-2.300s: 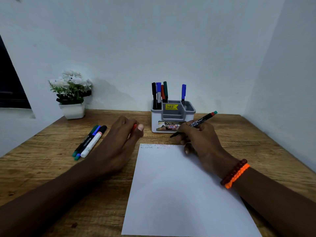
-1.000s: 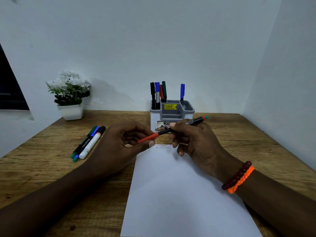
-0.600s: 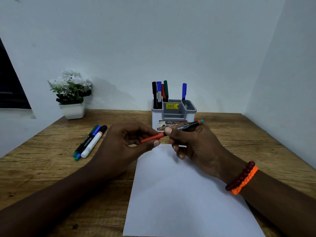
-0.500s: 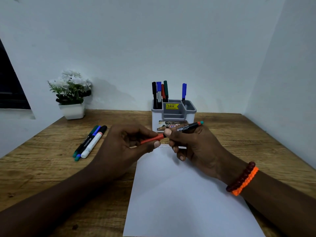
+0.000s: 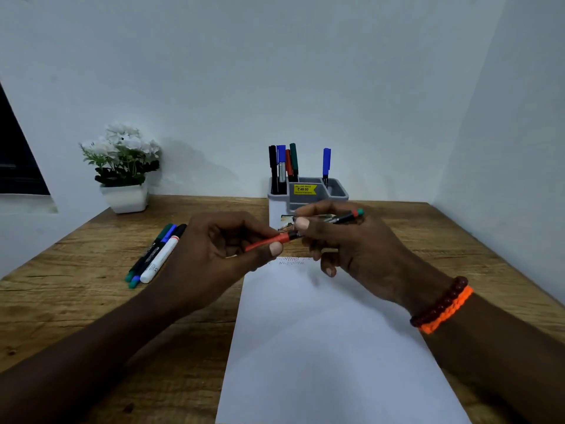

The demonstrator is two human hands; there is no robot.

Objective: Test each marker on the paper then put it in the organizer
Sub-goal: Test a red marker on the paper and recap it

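Marker (image 5: 333,220) is gripped in the right hand (image 5: 351,243) above the paper's (image 5: 330,347) far edge; its red cap (image 5: 267,241) is pinched by left-hand fingers (image 5: 275,248). If misaligned, the cap could be left loose.

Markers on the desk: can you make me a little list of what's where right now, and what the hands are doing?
left hand: pinches the red cap
right hand: grips the black marker
cap: meets the marker's tip end, above the paper's top edge
paper: white, faint scribbles at the top
organizer: grey, five markers standing inside
loose markers: three lying side by side, left of the paper
plant pot: back left corner
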